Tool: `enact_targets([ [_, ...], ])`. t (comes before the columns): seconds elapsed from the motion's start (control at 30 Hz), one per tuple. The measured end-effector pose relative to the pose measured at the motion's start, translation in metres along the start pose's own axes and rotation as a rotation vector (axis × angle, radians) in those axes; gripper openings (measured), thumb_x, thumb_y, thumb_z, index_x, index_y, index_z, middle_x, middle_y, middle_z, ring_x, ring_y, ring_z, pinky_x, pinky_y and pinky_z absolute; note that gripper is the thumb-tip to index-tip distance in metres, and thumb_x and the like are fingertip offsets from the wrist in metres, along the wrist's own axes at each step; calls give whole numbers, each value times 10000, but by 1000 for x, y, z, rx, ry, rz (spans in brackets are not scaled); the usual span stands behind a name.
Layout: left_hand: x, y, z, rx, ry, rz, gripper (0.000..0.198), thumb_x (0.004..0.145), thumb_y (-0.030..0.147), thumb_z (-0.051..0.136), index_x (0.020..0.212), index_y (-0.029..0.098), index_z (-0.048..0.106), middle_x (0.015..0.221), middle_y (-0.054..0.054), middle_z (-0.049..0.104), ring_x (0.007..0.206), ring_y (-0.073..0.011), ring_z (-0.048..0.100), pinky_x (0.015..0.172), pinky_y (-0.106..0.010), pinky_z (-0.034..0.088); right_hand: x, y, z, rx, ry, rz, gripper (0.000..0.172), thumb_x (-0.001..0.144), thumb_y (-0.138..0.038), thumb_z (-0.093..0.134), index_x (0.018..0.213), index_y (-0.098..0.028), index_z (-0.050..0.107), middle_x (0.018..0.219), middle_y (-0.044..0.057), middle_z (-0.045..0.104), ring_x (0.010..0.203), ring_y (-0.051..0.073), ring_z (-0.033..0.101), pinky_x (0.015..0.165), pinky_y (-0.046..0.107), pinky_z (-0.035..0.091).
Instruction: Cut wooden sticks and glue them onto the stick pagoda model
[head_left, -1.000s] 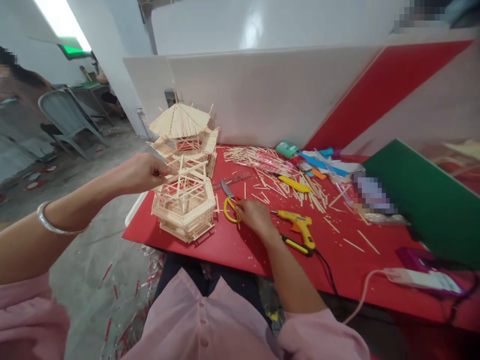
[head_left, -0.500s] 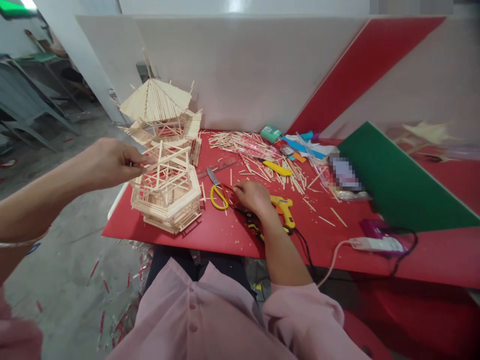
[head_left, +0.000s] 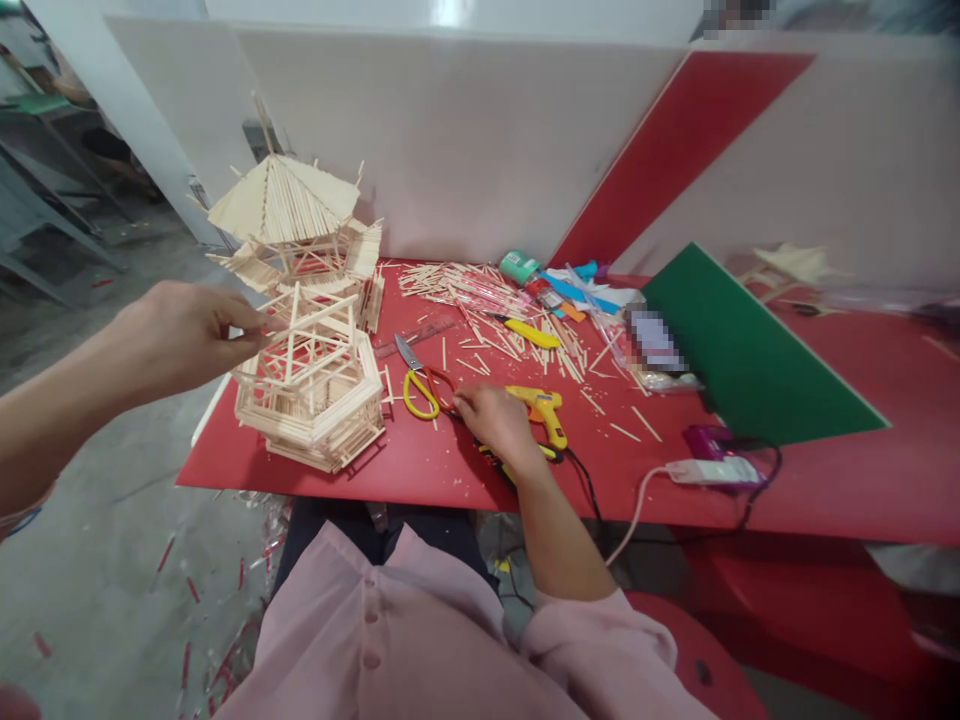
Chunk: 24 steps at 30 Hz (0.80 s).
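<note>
Right hand (head_left: 495,420) slid from scissors (head_left: 412,368) toward glue gun (head_left: 534,399) — grip unclear; left hand (head_left: 180,335) still pinches stick tower (head_left: 311,395).

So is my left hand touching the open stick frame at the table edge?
Touching. The head view shows the left hand with its fingertips pinched on a top stick of the stick frame.

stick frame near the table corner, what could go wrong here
1. The stick frame sits close to the left edge of the red table. A tug from the left hand, which pinches its top, could tip it off or snap thin sticks.
2. The right hand lies beside the glue gun, whose nozzle may be hot.
</note>
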<state>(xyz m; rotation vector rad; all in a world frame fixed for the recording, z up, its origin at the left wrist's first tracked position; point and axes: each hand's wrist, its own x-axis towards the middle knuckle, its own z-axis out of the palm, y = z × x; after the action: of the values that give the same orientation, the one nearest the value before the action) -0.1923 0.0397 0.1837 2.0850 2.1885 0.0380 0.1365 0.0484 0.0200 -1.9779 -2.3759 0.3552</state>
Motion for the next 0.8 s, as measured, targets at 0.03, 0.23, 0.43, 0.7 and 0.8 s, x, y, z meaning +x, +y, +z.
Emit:
enact_targets([
  [0.03,-1,2,-1,3,-8,-40,399,802,489,584,1086,285,776,854,-16,724,618,-133,481,615,-279,332,-4,-1,3,7,-5,-3,349,991,-374,418,1056,-249,738,1073,88,753,988,235,681,751,278,440],
  [0.23,-3,7,-3,8,-7,-114,415,780,553,584,1038,288,771,743,-18,698,642,-164,526,611,-282,332,-13,0,4,50,-14,-31,354,999,-397,421,1092,-255,732,1089,83,750,1003,222,683,767,272,443],
  [0.43,1,4,-2,7,11,-91,411,759,532,614,1025,268,783,774,-35,719,646,-174,549,610,-289,339,26,39,-27,15,-49,11,339,968,-377,461,1164,-276,718,1185,37,735,1075,203,656,792,243,434],
  [0.7,-6,18,1,-24,83,95,265,813,338,574,906,223,794,838,-35,761,677,-148,594,602,-257,357,107,105,-35,-124,8,261,448,919,-233,495,1320,-71,613,1290,302,608,1159,380,603,823,414,442],
  [0.8,-6,19,4,-29,115,116,223,803,308,582,828,219,785,790,-32,752,641,-140,580,572,-255,341,115,111,-27,-144,-2,241,437,957,-252,428,1278,-45,641,1240,327,617,1135,370,615,800,424,424],
])
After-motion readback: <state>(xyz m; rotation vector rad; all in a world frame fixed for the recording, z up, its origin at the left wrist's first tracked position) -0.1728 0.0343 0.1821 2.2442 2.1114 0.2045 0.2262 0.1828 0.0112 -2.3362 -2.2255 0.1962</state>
